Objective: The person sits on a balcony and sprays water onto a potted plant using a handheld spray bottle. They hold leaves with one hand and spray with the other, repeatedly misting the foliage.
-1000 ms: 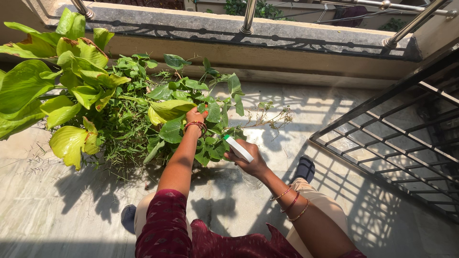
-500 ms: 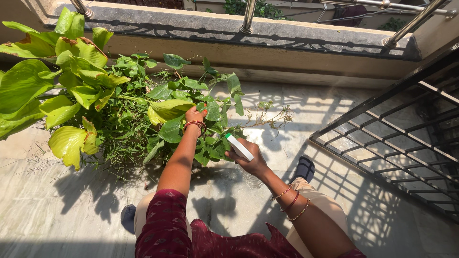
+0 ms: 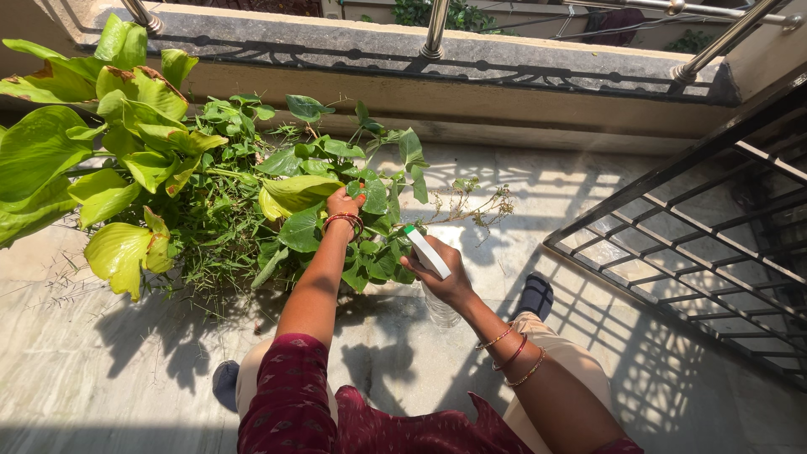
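Just past the right hand [image 3: 445, 277], which is wrapped tight round a spray bottle [image 3: 430, 267], the left hand [image 3: 345, 202] pinches leaves [image 3: 370, 202] among the plants [image 3: 252, 202]. The nozzle sits close to that wrist, so a careless squeeze could wet the arm, and tugging could tear a stem.

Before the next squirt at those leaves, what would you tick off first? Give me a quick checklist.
1. Right hand has a firm wrap on the spray bottle: ok.
2. Nozzle end points toward the dark green plant: ok.
3. Left hand holds the leaves, clear of the nozzle: ok.
4. Water level in the clear bottle body: cannot tell.
5. Finger on the trigger: cannot tell, hidden by the hand.
6. Feet steady on the tiled floor: ok.
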